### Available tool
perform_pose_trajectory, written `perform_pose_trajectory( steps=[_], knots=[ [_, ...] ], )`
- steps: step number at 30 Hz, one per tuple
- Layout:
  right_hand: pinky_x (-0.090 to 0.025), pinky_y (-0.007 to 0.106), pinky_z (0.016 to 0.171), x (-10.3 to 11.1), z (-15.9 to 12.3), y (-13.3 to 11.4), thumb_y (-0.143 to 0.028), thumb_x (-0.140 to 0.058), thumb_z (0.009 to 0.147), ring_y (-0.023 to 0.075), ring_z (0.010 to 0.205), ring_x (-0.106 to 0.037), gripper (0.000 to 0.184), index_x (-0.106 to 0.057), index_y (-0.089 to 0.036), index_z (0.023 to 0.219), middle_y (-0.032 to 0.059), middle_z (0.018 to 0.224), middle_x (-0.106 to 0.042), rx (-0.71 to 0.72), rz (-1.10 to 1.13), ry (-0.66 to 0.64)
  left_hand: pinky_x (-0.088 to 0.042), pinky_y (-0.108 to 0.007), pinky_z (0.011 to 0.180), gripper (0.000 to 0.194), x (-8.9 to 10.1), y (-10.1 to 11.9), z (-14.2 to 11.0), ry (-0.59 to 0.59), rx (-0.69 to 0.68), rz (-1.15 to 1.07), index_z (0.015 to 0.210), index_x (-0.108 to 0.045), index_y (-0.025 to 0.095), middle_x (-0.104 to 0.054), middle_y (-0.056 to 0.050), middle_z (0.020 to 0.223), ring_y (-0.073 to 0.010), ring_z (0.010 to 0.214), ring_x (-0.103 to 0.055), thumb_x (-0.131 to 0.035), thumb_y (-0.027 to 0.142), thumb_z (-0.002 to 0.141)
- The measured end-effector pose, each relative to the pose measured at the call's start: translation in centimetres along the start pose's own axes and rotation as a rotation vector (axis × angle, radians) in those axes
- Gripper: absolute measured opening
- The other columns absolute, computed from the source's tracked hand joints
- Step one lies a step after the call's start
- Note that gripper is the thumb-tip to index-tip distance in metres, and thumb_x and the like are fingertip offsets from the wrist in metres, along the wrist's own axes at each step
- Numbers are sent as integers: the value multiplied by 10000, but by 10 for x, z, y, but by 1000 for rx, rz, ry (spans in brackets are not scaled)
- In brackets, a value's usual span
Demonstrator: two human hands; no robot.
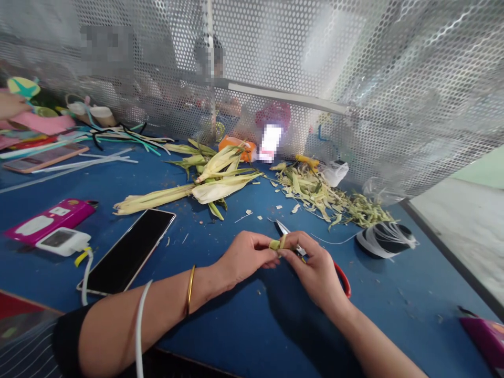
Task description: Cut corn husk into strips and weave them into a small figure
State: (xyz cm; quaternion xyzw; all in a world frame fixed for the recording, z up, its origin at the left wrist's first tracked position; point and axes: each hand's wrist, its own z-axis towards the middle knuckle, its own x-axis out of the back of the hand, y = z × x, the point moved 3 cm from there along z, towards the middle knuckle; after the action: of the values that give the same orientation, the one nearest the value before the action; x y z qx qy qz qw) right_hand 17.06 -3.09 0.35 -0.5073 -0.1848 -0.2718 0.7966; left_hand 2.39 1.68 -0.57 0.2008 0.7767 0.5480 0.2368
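A small folded strip of pale green corn husk (pixel 276 244) is pinched between my two hands above the blue table. My left hand (pixel 246 252), below a gold bangle, grips its left end between thumb and fingers. On the other end, my right hand (pixel 313 265) closes with thumb and forefinger. Behind and partly under my right hand lie scissors (pixel 282 228) with red handles; much of them is hidden. Larger corn husks (pixel 226 191) lie beyond my hands. A spool of white thread (pixel 385 240) stands to the right, its loose end trailing toward the scissors.
A black-screened phone (pixel 132 252), a magenta packet (pixel 51 223) and a white device with a cable (pixel 63 240) lie left. Husk scraps (pixel 315 191) are heaped at the back right. A perforated metal screen (pixel 275 58) borders the table. A co-worker's hand (pixel 13 105) shows far left.
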Motion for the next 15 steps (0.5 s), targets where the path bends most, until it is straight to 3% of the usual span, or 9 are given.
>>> perform_pose_trajectory(
  steps=[4,10,15],
  knots=[
    [-468,347,796,0,-1,2,-246,-657,868,202,845,-632,102,-613,-230,778,25,848,-684,-25,-5,58,-444,-230,676,100,0,1,1,-29,-39,11,753,-733,127,-644,5,665,-106,665,-558,-695,192,686],
    [-463,357,816,-9,-5,8,-266,-645,889,200,865,-621,128,-608,-241,769,15,855,-675,-85,57,62,-402,-211,610,105,0,-4,2,44,-50,22,675,-689,124,-570,38,592,-80,595,-487,-732,218,661],
    [-453,387,883,-3,-4,3,-230,-613,914,225,1019,-617,60,-647,-259,953,34,998,-697,99,-127,78,-462,-234,650,139,5,-1,3,80,38,-107,737,-706,110,-629,1,637,-95,605,-548,-728,227,665]
  ],
)
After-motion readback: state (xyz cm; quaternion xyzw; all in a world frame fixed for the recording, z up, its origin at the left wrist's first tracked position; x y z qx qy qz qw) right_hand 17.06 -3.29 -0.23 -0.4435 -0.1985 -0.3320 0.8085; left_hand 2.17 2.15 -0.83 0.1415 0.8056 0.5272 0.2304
